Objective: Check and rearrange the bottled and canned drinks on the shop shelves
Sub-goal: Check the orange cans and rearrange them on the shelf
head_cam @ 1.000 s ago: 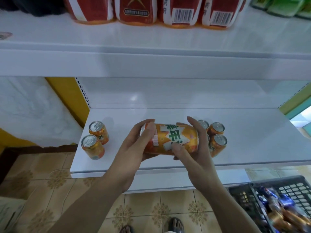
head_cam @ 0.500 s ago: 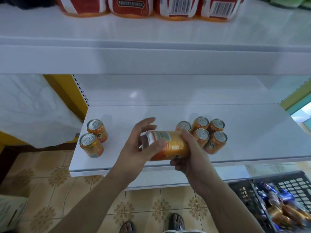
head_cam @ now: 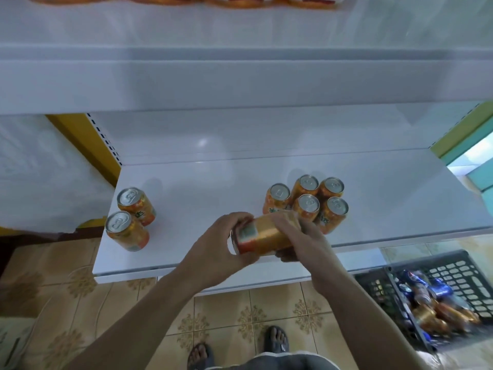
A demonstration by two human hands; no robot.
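Head view: left hand (head_cam: 213,252) and right hand (head_cam: 306,241) both grip one orange can (head_cam: 264,237), held sideways above the white shelf (head_cam: 213,198) front edge, just beside five upright cans (head_cam: 309,201).

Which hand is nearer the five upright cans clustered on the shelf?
Right. The right hand grips the sideways can just in front of the five-can cluster; the left hand holds that can's other end, farther left.
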